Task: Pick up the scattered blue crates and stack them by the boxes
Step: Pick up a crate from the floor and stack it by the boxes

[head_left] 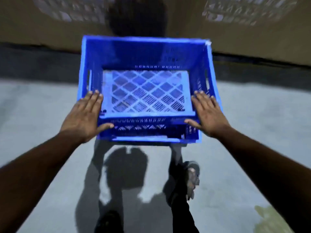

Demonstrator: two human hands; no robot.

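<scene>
A blue crate (144, 91) hangs in the air at the centre of the head view, carried open side up between two bare hands above a grey concrete floor (42, 115). The left hand (84, 115) lies flat against the crate's near left corner at 9 o'clock, fingers straight and pointing toward 12, thumb laid along the near wall. The right hand (208, 113) mirrors it at 3 o'clock, fingers straight on the right rim, thumb reaching inward over the near wall. Neither grip is curled round anything; both palms press inward, open, and carry the crate between them.

The crate's long axis runs from 9 to 3 o'clock, and its lattice bottom faces down, slightly tipped so the far wall rises toward 12. Handle slots show in the left and right walls.

Open floor spreads at 9 and at 3 o'clock. At 12 o'clock a dark seam marks where the floor meets a tan wall (252, 36), blurred. At 6 o'clock a shoe (191, 177) and a dark trouser leg stand beneath the crate, beside its shadow.
</scene>
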